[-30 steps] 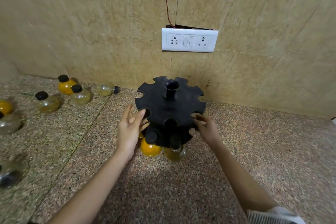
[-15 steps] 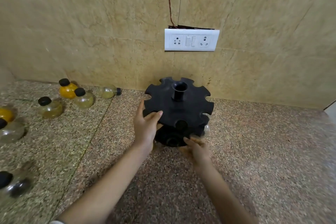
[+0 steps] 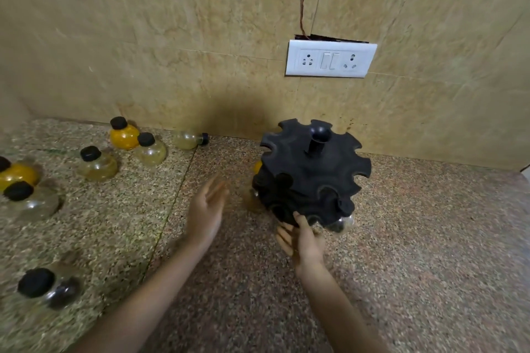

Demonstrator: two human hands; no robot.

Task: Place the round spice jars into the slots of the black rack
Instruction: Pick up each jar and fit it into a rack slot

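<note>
Head | black rack (image 3: 311, 178) upright (post vertical) | right hand (image 3: 305, 243) touching rim

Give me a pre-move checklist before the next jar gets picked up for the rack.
1. Left hand free to reach: ok, open and empty.
2. Right hand steadying the black rack: ok, fingers touch its lower edge.
3. Rack level: not ok, its top disc looks tilted.
4. Empty slots on the top tier: ok, several open notches.
5. Loose jars within view: ok; the nearest upright pale jar stands left of the rack.
6. Jar by the wall upright: not ok, it lies on its side.
</note>
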